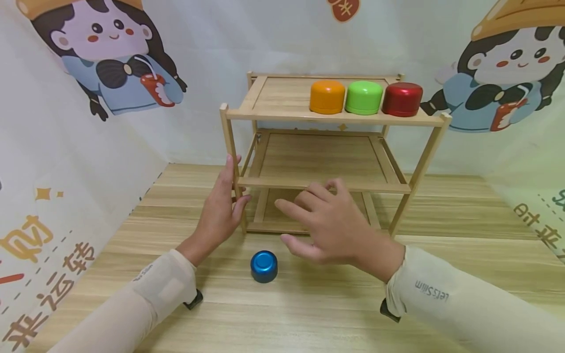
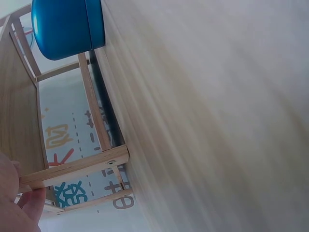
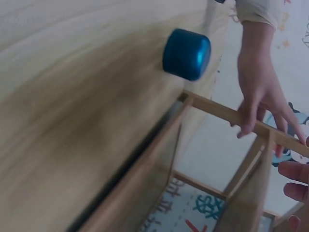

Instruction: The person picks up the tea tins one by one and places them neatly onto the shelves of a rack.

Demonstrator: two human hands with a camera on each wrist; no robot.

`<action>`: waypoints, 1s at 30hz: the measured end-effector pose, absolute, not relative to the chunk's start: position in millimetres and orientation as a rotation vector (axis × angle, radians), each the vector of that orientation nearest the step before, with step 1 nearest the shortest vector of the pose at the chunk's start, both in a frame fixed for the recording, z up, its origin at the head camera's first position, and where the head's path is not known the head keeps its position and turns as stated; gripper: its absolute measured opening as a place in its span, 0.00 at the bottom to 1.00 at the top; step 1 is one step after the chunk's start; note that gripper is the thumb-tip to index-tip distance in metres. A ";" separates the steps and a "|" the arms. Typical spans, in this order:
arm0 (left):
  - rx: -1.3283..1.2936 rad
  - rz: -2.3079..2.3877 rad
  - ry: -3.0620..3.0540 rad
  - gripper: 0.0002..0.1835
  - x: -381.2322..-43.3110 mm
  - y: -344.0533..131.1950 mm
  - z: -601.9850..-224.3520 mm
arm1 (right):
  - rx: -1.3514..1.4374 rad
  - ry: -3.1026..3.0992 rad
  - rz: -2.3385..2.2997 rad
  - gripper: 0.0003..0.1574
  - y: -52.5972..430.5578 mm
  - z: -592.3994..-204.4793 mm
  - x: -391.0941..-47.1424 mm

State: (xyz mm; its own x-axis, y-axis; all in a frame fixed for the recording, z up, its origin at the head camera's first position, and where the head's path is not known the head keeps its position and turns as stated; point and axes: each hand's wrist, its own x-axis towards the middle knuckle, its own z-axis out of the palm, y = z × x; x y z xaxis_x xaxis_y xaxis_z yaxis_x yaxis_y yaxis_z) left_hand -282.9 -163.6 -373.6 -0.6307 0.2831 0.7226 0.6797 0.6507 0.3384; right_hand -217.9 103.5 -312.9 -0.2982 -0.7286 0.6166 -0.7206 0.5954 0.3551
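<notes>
A three-tier wooden shelf [image 1: 324,185] stands before me. My left hand [image 1: 219,203] holds its front left post, the thumb in front and the fingers around the far side; the right wrist view shows this left hand [image 3: 260,92] from across. My right hand [image 1: 331,223] hovers in front of the lower tiers, fingers spread and loosely bent, holding nothing. On the table between the two forearms sits a blue metallic cup-shaped piece [image 1: 264,266], its recessed round end facing up. Both wrist views show this blue piece [image 2: 67,26] close to the shelf's foot.
Along the front right of the top tier stand an orange cap-shaped piece [image 1: 327,97], a green one [image 1: 364,97] and a dark red one [image 1: 402,99]. A printed cloth [image 1: 212,44] hangs behind and at both sides of the wooden table [image 1: 247,318].
</notes>
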 end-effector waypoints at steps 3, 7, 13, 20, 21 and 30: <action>-0.755 -0.806 -2.217 0.58 -282.8 -164.2 -374.1 | 1.154 -2.055 -0.027 0.40 95.8 -325.0 -219.7; -0.763 -0.801 -2.205 0.59 -283.0 -164.6 -374.7 | 1.164 -2.046 -0.047 0.38 85.0 -342.0 -221.9; -0.779 -0.799 -2.181 0.60 -284.6 -164.5 -375.0 | 1.187 -2.087 -0.071 0.37 72.6 -365.4 -222.1; -0.775 -0.815 -2.190 0.59 -283.7 -163.9 -374.8 | 1.228 -2.311 -0.125 0.35 63.5 -384.1 -219.2; -0.776 -0.817 -2.190 0.59 -283.5 -163.9 -374.7 | 1.233 -2.340 -0.132 0.35 62.4 -385.8 -218.7; -0.778 -0.806 -2.184 0.59 -283.5 -163.6 -374.6 | 1.251 -2.435 -0.194 0.36 54.2 -396.1 -217.8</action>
